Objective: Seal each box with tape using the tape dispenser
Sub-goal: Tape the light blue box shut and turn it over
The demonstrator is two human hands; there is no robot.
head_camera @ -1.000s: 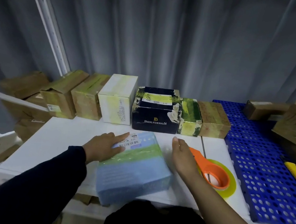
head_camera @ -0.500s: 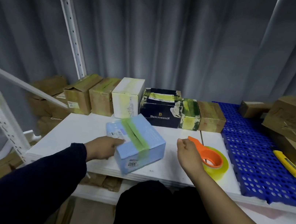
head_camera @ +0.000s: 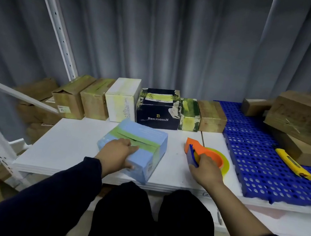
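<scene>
A light blue box with a green tape band along its top seam lies on the white table, near the front edge. My left hand grips its near left corner, fingers on top and thumb on the front face. To the right, an orange tape dispenser with a yellowish tape roll rests on the table. My right hand grips the dispenser from its near side.
A row of taped boxes lines the back of the table against a grey curtain. A blue perforated mat on the right carries a yellow utility knife and stacked cardboard boxes. White shelf uprights stand at left.
The blue box was turned over and set down flat with its taped seam up, my left hand staying on it. My right hand moved right and took hold of the tape dispenser.
</scene>
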